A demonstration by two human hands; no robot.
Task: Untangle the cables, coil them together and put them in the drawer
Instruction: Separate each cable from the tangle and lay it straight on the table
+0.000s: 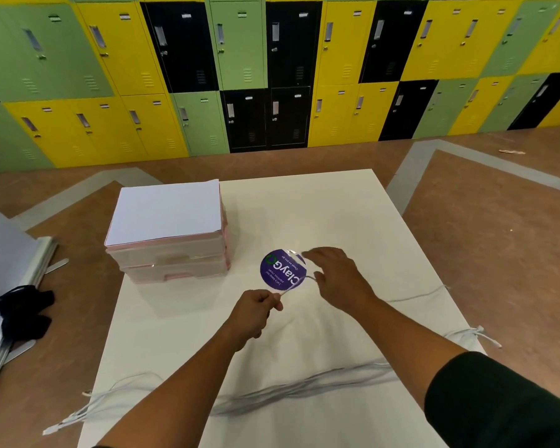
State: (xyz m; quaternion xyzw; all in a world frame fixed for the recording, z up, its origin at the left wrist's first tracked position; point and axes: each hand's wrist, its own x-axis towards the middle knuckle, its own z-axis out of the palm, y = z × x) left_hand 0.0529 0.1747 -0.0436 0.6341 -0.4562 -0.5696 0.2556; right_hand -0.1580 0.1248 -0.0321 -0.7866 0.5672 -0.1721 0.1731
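My left hand [256,312] pinches one white cable [413,296] between thumb and fingers. My right hand [337,276] is spread open just beyond it, over the same strand, beside the purple sticker [282,270]. I'd slide the right hand along the cable under light tension, drawing it clear of the bundle [320,381] lying across the near edge. The drawers [175,270] look closed, to the left.

Ahead of you a wall of lockers [272,76] runs the full width, its doors green, yellow and black, each with a handle slot and vents. The floor [482,237] is brown, crossed by grey bands [434,156]. You face a white counter [337,205]. Pale panels [10,286] lie stacked at your left.
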